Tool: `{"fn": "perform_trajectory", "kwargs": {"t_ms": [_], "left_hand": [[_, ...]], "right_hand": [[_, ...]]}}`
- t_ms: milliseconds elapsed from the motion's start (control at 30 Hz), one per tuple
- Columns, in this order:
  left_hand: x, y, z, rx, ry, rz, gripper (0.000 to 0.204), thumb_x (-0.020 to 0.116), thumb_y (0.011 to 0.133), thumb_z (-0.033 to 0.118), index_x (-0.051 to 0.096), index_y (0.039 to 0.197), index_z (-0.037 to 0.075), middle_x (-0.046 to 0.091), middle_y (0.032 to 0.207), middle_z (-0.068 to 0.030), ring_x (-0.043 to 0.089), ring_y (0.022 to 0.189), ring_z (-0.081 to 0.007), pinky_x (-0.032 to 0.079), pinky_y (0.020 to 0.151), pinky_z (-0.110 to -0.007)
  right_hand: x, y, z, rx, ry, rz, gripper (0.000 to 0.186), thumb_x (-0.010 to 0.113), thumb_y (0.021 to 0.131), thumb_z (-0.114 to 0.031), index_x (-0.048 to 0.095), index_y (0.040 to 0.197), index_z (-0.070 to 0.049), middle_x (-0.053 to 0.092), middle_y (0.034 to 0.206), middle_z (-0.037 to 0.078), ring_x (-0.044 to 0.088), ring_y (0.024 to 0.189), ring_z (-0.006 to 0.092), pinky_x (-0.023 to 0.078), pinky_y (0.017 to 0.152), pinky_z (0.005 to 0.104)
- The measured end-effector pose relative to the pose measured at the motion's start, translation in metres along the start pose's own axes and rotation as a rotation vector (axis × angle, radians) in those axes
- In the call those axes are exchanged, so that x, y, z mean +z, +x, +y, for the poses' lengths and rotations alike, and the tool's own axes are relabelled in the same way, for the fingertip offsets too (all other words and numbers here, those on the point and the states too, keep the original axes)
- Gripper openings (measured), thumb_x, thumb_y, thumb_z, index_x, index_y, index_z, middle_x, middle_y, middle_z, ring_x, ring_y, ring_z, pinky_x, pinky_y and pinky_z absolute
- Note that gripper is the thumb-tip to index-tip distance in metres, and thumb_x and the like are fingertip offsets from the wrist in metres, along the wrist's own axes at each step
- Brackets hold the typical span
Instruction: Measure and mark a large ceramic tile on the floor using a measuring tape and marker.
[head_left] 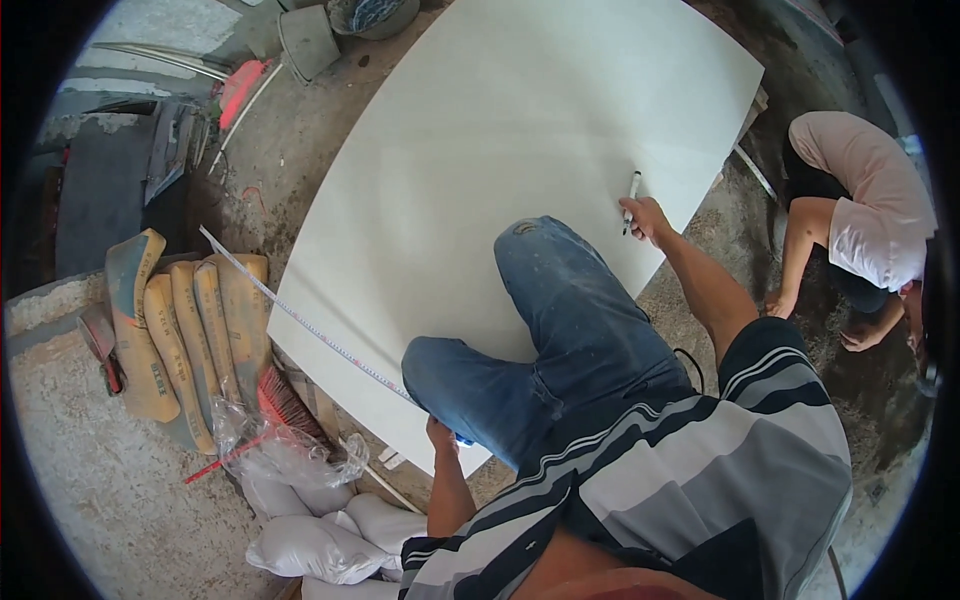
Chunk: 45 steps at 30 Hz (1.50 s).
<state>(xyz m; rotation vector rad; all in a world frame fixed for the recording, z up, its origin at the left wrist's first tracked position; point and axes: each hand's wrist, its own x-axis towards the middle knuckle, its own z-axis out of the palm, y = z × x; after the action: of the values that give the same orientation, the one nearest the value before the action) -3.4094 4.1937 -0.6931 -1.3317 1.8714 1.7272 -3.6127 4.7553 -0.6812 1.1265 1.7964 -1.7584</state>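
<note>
A large white board (450,180) lies below me, and my jeans-clad knees rest over it. In my right hand (650,220) is a white marker (635,186), gripped near its dark end above the board's right part. My left hand (441,434) is low beside my left knee, closed on a tape measure. Its pale blade (320,340) runs out to the upper left across the board and past its left edge. The knee hides part of this hand, and only a bit of the blue tape case (463,440) shows.
At right a person (850,200) crouches beside the board, hands near the floor. Several yellowish sacks (180,330) stand left, by a red broom (285,405) and clear plastic (330,460). White sacks (320,545) lie at lower left. Buckets (308,45) stand at the far left.
</note>
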Motion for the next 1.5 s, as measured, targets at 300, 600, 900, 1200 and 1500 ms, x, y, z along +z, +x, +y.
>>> {"fn": "perform_trajectory", "kwargs": {"t_ms": [300,600,900,1200,1500], "left_hand": [[0.004,-0.004,0.010,0.026,0.014,-0.001,0.026,0.056,0.076,0.017,0.056,0.094,-0.003,0.059,0.086,-0.0085,0.055,0.075,-0.0165,0.044,0.070,-0.028],[-0.001,0.006,-0.004,0.024,0.067,0.051,0.027,0.055,0.077,0.022,0.057,0.091,-0.002,0.059,0.083,-0.0082,0.055,0.073,-0.0157,0.044,0.067,-0.028],[-0.013,0.012,-0.018,0.082,0.159,0.071,0.027,0.047,0.081,0.020,0.057,0.089,-0.003,0.061,0.082,-0.0116,0.056,0.073,-0.0186,0.044,0.066,-0.030],[-0.010,0.007,-0.008,0.132,0.528,0.155,0.029,0.043,0.081,0.020,0.057,0.092,-0.004,0.060,0.082,-0.0217,0.058,0.077,-0.0319,0.043,0.067,-0.037],[0.004,0.012,-0.003,0.153,0.482,0.120,0.026,0.045,0.080,0.018,0.058,0.090,-0.003,0.061,0.078,-0.0177,0.058,0.071,-0.0261,0.043,0.063,-0.035]], "right_hand": [[0.002,-0.004,-0.004,0.016,0.017,-0.003,0.030,0.052,0.076,-0.034,0.049,0.067,-0.005,0.036,0.046,0.001,0.036,0.034,0.0127,0.022,0.032,0.0257],[-0.001,0.000,0.002,0.030,0.006,0.016,0.030,0.052,0.076,-0.034,0.048,0.068,-0.006,0.035,0.047,0.000,0.033,0.033,0.0118,0.022,0.031,0.0250],[0.013,0.005,0.000,-0.036,-0.004,-0.003,0.030,0.052,0.077,-0.034,0.049,0.068,-0.006,0.036,0.048,0.001,0.036,0.034,0.0121,0.025,0.031,0.0254],[0.006,0.004,0.012,-0.015,0.010,-0.040,0.029,0.051,0.078,-0.034,0.048,0.068,-0.007,0.034,0.045,-0.001,0.034,0.033,0.0100,0.022,0.031,0.0220],[-0.008,0.010,0.013,-0.078,0.009,-0.011,0.033,0.050,0.078,-0.041,0.051,0.080,-0.008,0.046,0.061,0.002,0.039,0.039,0.0107,0.024,0.033,0.0211]]}}
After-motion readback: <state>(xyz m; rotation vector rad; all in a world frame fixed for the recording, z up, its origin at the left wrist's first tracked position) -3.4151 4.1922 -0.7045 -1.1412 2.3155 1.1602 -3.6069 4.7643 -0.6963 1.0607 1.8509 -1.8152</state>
